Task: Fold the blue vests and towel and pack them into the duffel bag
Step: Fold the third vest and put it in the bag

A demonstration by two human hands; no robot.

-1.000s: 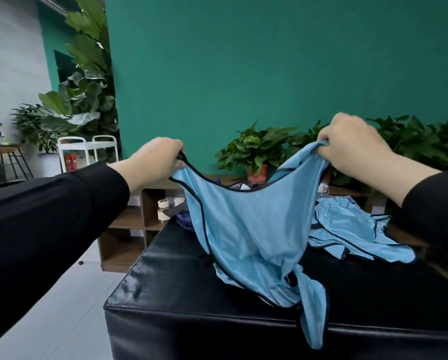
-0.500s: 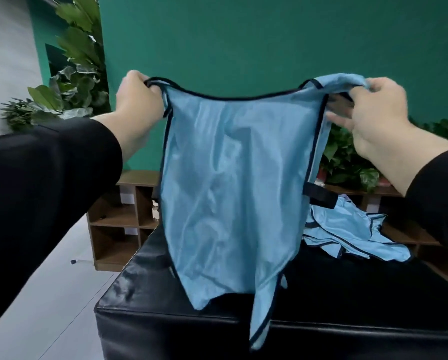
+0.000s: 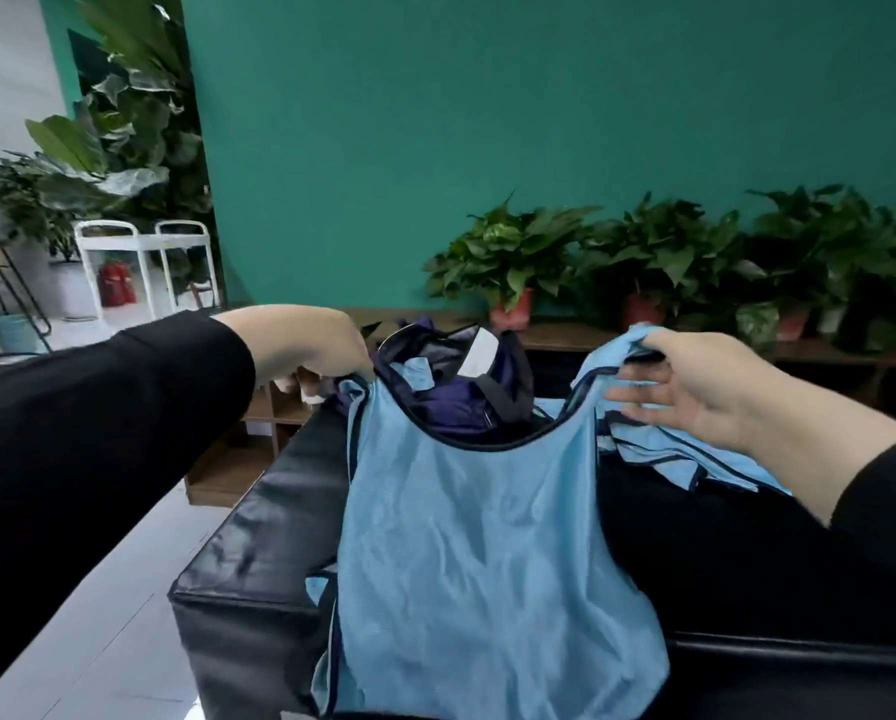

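Vest (image 3: 487, 553) hangs between left hand (image 3: 310, 345) and right hand (image 3: 695, 392), each grip pinching a shoulder.

A teal wall (image 3: 487, 122) fills the far side, potted plants (image 3: 513, 262) lining a low wooden shelf (image 3: 565, 335); pale floor (image 3: 97, 589) and white cart (image 3: 144, 262) at left

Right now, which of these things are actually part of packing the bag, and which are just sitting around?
Part of the job:
- blue vest, held up by the left hand and right hand
- more blue vests, heaped on the black table
- purple duffel bag, open

Just lying about:
- potted plants
- wooden shelf
- white cart
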